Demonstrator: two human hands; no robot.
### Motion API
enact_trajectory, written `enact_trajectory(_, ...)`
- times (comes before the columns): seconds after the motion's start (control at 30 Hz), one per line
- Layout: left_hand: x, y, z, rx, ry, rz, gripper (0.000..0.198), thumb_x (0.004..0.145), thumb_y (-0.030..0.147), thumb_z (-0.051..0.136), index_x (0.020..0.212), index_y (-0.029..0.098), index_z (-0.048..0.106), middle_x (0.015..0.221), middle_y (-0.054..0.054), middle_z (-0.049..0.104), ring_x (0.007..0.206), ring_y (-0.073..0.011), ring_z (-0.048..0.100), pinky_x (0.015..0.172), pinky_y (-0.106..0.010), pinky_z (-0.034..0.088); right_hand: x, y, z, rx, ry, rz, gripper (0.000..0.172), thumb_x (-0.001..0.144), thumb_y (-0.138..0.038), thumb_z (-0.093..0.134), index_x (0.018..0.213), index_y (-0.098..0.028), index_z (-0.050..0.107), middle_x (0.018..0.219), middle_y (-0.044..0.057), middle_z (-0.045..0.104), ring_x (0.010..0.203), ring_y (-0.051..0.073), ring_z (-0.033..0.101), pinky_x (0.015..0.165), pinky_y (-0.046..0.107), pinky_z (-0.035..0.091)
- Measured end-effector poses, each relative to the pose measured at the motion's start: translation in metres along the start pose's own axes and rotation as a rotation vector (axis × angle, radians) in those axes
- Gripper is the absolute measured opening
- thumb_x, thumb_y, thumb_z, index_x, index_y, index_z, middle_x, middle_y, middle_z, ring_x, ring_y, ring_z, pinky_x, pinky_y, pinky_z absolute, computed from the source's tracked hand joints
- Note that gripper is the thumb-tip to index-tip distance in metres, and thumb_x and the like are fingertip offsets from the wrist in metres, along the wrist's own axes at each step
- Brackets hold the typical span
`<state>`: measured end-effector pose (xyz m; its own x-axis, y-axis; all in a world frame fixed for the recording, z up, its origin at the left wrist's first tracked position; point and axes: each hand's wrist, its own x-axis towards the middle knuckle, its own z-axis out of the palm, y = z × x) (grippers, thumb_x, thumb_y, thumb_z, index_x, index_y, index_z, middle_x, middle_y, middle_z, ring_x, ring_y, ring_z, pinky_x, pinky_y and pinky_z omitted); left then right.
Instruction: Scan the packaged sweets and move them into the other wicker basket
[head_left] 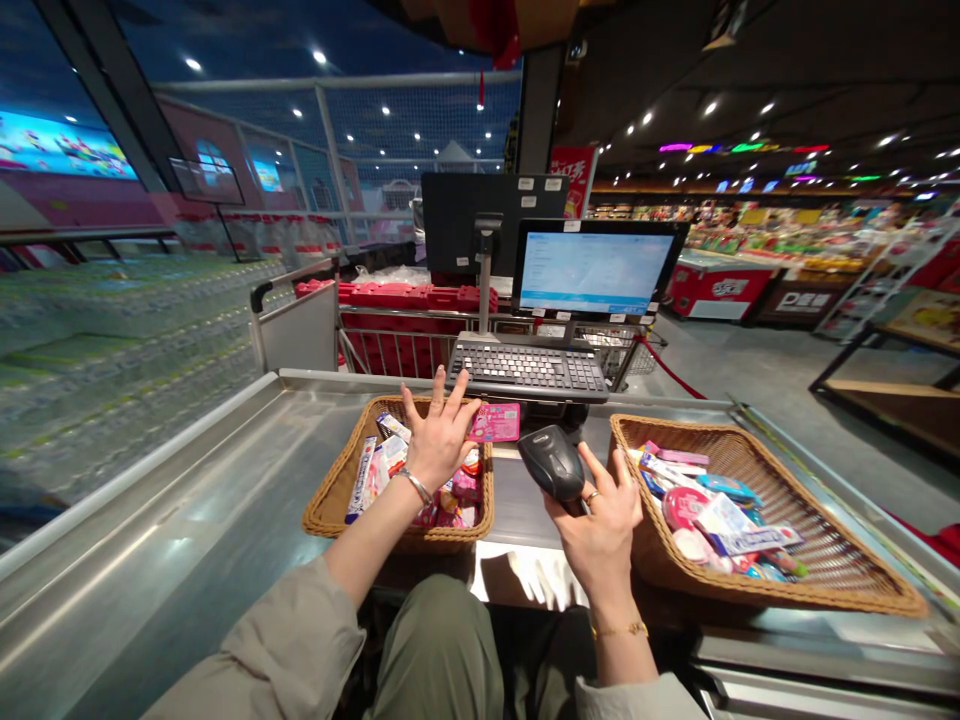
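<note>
Nothing reads clearly: the monitor screen [596, 267] shows lines too small to make out, the long box [754, 540] in a basket [840, 597] has tiny lettering, and the red banner [574, 180] and red freezer [720, 285] carry blurred Chinese characters.

From here I see beige sleeves [292, 640], olive trousers [439, 650], a silver bracelet [414, 486] at the left hand [439, 440], and a gold chain [619, 630] and ring [592, 495] at the right hand [600, 525].

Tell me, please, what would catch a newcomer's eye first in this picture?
The right hand holds a black barcode scanner above the steel counter. The open left hand spreads above a wicker basket of small packets. Straight ahead, a bright screen glows behind a keyboard.
</note>
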<state>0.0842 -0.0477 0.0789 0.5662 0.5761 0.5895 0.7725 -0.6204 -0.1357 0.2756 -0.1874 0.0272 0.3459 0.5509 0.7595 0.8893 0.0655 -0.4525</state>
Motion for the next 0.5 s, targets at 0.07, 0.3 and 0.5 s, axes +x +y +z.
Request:
enact_trajectory(0.07,-0.0001,0.0002,0.0004,-0.005,0.001,0.002,0.057,0.081,0.035,0.071,0.134,0.025,0.056,0.162,-0.008,0.014,0.149,-0.0393,-0.002,0.108,-0.076,-0.016,-0.0004,-0.0001,0.0001,0.000,-0.005,-0.001,0.016,0.079,-0.037,0.067,0.088,-0.024,0.071,0.133,0.007,0.062,0.141,0.037,0.034,0.107,0.067,0.027)
enact_trajectory(0.3,0.0001,0.0014,-0.0002,0.017,0.000,-0.003,0.056,0.082,0.037,0.070,0.135,0.025,0.055,0.162,-0.007,0.014,0.150,-0.0381,-0.002,0.108,-0.075,-0.017,-0.0011,0.0006,0.0000,-0.003,-0.002,-0.014,0.017,0.078,-0.038,0.068,0.087,-0.024,0.071,0.132,0.007,0.062,0.141,0.036,0.035,0.108,0.067,0.027)
enact_trajectory(0.5,0.0007,0.0017,-0.0003,-0.005,-0.010,-0.007,0.057,0.080,0.036,0.071,0.134,0.025,0.056,0.162,-0.008,0.015,0.149,-0.0397,-0.004,0.108,-0.077,-0.015,-0.0015,0.0007,0.0002,0.008,-0.003,-0.008,0.014,0.078,-0.036,0.067,0.085,-0.024,0.070,0.132,0.007,0.063,0.140,0.036,0.035,0.108,0.067,0.027)
